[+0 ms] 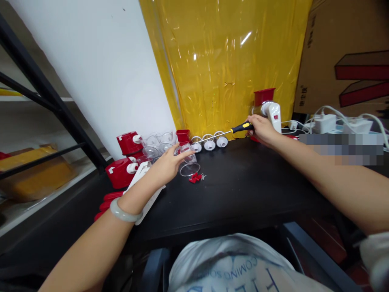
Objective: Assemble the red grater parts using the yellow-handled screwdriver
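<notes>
Black-yellow screwdriver handle (242, 127), red pieces (195, 177), black tabletop (243, 178)

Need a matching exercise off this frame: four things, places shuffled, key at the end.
Things:
1. Screwdriver
2. Pale bracelet
3. Small red pieces
4. Glossy yellow sheet

Places:
A. Lying on the black table
B. Upright behind the table
C. In the right grip
D. Around the left wrist

Pairs: 1-C, 2-D, 3-A, 4-B
</notes>
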The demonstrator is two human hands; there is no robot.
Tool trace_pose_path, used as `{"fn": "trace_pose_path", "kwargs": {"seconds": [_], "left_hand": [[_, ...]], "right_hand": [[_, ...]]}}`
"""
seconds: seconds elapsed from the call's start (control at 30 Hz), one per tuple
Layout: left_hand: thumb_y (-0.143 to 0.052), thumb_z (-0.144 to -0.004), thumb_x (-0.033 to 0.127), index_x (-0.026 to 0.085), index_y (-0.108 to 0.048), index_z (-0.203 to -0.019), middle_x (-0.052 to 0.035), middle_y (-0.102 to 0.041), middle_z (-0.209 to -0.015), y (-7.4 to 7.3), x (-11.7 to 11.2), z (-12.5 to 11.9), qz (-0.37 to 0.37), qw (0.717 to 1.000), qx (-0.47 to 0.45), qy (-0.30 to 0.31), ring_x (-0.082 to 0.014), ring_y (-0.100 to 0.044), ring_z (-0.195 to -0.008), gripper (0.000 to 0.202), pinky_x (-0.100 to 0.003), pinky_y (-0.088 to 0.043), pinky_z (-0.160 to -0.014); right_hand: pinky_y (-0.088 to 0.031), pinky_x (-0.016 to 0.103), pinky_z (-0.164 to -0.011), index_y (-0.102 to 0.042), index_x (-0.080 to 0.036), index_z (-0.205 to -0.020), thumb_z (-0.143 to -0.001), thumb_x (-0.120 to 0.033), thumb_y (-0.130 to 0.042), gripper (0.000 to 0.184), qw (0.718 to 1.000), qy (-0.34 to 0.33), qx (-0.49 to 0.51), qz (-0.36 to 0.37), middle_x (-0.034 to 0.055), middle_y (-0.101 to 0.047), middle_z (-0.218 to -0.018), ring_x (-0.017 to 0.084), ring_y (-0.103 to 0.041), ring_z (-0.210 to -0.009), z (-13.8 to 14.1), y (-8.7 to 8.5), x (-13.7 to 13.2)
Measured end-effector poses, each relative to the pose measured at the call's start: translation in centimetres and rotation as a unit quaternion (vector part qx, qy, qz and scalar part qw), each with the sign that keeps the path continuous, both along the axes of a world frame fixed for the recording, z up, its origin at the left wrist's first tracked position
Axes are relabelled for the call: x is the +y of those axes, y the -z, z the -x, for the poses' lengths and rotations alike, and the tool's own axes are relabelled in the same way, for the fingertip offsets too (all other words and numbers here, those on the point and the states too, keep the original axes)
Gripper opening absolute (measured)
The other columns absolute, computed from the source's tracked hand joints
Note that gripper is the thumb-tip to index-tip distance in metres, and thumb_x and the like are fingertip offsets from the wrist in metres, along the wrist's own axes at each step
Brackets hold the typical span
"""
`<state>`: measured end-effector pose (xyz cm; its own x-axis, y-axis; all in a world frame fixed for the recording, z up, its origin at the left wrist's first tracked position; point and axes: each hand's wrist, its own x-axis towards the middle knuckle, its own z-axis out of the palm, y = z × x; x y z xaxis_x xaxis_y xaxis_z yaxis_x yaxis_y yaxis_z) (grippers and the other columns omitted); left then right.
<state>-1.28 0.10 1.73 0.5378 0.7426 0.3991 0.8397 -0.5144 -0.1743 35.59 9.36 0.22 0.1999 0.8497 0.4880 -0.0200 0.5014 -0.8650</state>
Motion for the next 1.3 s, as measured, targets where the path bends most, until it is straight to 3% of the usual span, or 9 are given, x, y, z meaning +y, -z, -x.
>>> {"fn": "trace_pose_path", "kwargs": {"seconds": [0.23, 0.47, 0.6, 0.73, 1.03, 1.17, 1.3], "left_hand": [[-0.045, -0.099, 0.012, 0.042, -0.053, -0.146, -0.0062, -0.028, -0.167, 0.5, 0.3, 0.3, -0.001, 1.000, 0.010, 0.017, -0.0344, -0.051, -0.139, 0.056, -0.052, -0.052, -0.106], [-0.043, -0.096, 0.005, 0.042, -0.053, -0.146, -0.0096, -0.026, -0.166, 1.4, 0.6, 0.2, 0.001, 1.000, 0.004, -0.016, -0.0417, -0.030, -0.151, 0.063, -0.059, -0.050, -0.105], [-0.043, -0.094, 0.002, 0.038, -0.055, -0.145, -0.0110, -0.026, -0.166, 1.4, 0.5, 0.0, 0.003, 1.000, 0.000, -0.008, -0.0397, -0.036, -0.149, 0.063, -0.057, -0.046, -0.110], [-0.044, -0.093, 0.002, 0.034, -0.058, -0.142, -0.0122, -0.028, -0.165, 1.2, 0.3, -0.2, 0.003, 1.000, 0.001, -0.006, -0.0394, -0.038, -0.148, 0.060, -0.057, -0.046, -0.110], [-0.041, -0.094, 0.001, 0.033, -0.058, -0.141, -0.0127, -0.029, -0.163, 1.3, 0.5, 0.1, 0.001, 1.000, -0.006, 0.016, -0.0383, -0.039, -0.146, 0.059, -0.055, -0.046, -0.111], [-0.042, -0.094, 0.002, 0.032, -0.059, -0.140, -0.0124, -0.029, -0.162, 1.4, 0.6, 0.2, -0.002, 1.000, -0.007, 0.024, -0.0376, -0.040, -0.146, 0.057, -0.054, -0.046, -0.112], [-0.042, -0.094, 0.001, 0.033, -0.058, -0.141, -0.0115, -0.028, -0.162, 1.3, 0.5, 0.3, -0.001, 1.000, -0.004, 0.029, -0.0370, -0.041, -0.145, 0.059, -0.054, -0.047, -0.110]], "right_hand": [[-0.044, 0.020, -0.042, -0.051, -0.021, -0.073, -0.093, -0.042, -0.065, 0.033, 1.000, 0.016, 0.002, 0.007, -0.0063, -0.046, -0.051, 0.007, -0.044, -0.038, 0.5, 0.4, 0.0], [-0.042, 0.020, -0.043, -0.051, -0.021, -0.072, -0.096, -0.038, -0.060, 0.032, 1.000, 0.021, -0.011, 0.007, -0.0057, -0.046, -0.047, 0.008, -0.044, -0.040, 0.5, 0.5, 0.0], [-0.038, 0.019, -0.042, -0.051, -0.022, -0.072, -0.097, -0.040, -0.060, 0.032, 1.000, 0.017, -0.016, 0.010, -0.0055, -0.045, -0.046, 0.009, -0.044, -0.039, 0.5, 0.8, 0.2], [-0.043, 0.021, -0.046, -0.053, -0.021, -0.074, -0.094, -0.043, -0.064, 0.032, 1.000, -0.007, -0.009, 0.013, -0.0057, -0.046, -0.051, 0.008, -0.045, -0.041, 0.6, 1.1, 0.5], [-0.049, 0.025, -0.054, -0.055, -0.021, -0.082, -0.093, -0.022, -0.059, 0.012, 0.995, -0.059, 0.038, 0.077, -0.0017, -0.057, -0.073, 0.010, -0.054, -0.053, 1.3, 0.3, -0.8], [-0.051, 0.030, -0.059, -0.056, -0.021, -0.083, -0.083, -0.014, -0.056, 0.008, 0.986, -0.101, 0.075, 0.109, -0.0004, -0.058, -0.077, 0.012, -0.055, -0.056, 1.2, 0.2, -1.1], [-0.050, 0.029, -0.060, -0.058, -0.020, -0.077, -0.072, -0.011, -0.056, 0.010, 0.983, -0.118, 0.103, 0.094, 0.0011, -0.057, -0.079, 0.013, -0.056, -0.063, 1.1, 0.4, -1.0]]}}
